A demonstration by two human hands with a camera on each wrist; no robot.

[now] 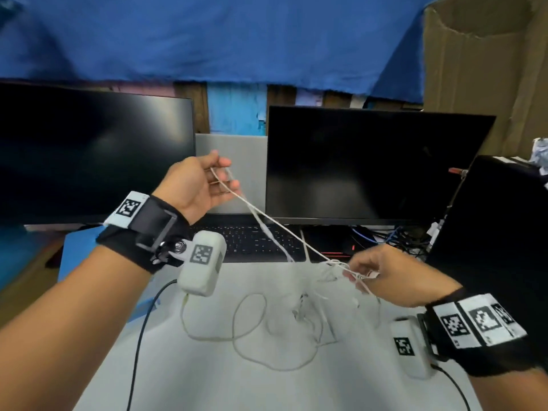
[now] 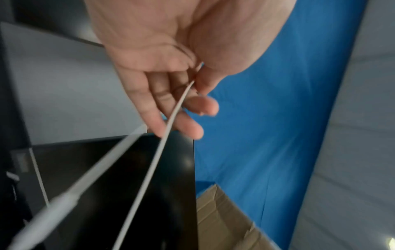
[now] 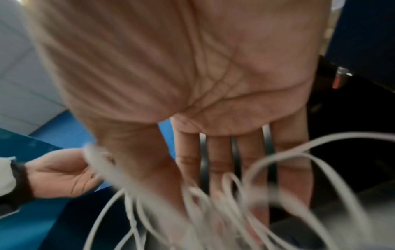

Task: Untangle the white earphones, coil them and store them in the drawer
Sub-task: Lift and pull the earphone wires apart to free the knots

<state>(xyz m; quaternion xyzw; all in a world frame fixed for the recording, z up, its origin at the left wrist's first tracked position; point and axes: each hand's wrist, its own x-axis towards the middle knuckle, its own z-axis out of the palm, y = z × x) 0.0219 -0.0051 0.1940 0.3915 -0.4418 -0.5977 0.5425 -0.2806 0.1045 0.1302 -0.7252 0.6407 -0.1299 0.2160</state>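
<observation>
Right hand [image 1: 394,274] pinches blurred earphones [image 1: 335,269] tangle; left hand [image 1: 197,185] pinches their taut strand.

Two hands: left hand [image 1: 197,185] and right hand [image 1: 394,277]. One set of white earphones [image 1: 284,229], tangled; its earbuds cannot be counted. Two dark monitors, the left monitor [image 1: 95,155] and the right monitor [image 1: 376,164]. One keyboard [image 1: 252,241]. One counter [image 1: 267,387]. Two wrist-worn cameras, the left camera [image 1: 203,262] and the right camera [image 1: 410,347]. One cardboard box [image 1: 486,72].
</observation>
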